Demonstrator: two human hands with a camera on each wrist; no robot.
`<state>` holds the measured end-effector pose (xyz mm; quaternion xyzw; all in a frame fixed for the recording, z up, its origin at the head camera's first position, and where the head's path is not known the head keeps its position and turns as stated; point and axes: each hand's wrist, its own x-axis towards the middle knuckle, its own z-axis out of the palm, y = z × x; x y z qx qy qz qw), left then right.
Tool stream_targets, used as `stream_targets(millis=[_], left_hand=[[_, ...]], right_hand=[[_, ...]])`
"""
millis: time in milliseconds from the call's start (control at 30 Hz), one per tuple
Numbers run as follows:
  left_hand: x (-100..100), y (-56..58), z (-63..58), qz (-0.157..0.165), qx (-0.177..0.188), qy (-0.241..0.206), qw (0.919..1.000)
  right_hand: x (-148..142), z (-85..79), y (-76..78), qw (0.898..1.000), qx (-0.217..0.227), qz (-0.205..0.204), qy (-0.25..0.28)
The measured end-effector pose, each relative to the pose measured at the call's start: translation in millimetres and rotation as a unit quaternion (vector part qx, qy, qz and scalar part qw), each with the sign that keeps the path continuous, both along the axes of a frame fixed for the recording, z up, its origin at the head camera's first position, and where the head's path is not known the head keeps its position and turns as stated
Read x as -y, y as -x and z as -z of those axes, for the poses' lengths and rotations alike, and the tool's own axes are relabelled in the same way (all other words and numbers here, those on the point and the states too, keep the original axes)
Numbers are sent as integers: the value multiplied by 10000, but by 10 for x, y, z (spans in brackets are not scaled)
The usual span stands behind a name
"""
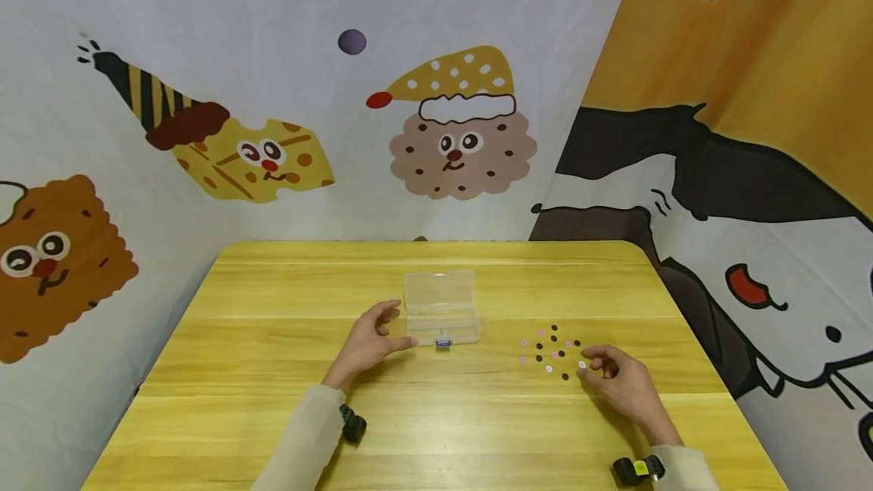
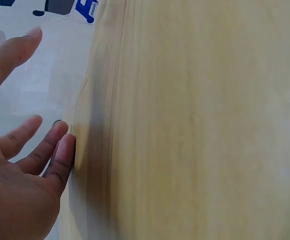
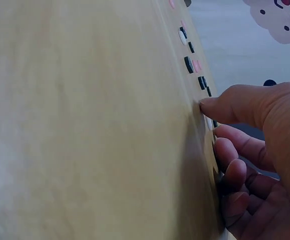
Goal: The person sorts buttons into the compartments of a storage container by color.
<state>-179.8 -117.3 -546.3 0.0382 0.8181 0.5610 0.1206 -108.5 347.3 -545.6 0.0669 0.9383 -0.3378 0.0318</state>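
My left hand (image 1: pixel 368 341) is beside the clear plastic box (image 1: pixel 442 328), its thumb at the front left corner and its other fingers along the left side, spread apart. The box's lid (image 1: pixel 439 292) is raised at the back, and a blue latch (image 1: pixel 443 344) is at the front. On the right, my right hand (image 1: pixel 624 383) is low over the table, with thumb and index fingertip on either side of a white button (image 1: pixel 583 364). This button lies at the right edge of a loose group of small black, pink and white buttons. The other right fingers curl toward the palm.
Among the scattered buttons are a second white button (image 1: pixel 549 369), a black button (image 1: pixel 565 376) nearer the front and a pink button (image 1: pixel 524 342) at the left. They lie flat on the wooden table (image 1: pixel 436 430). A cartoon-printed cloth (image 1: pixel 293 36) hangs behind the table.
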Motion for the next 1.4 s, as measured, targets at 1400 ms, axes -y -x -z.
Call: stream_targets(millis=[1400], left_hand=[[-103,77,71,-69,-613,748,9953]], right_hand=[[-1,12,-17,9989,-451,-29,-141]])
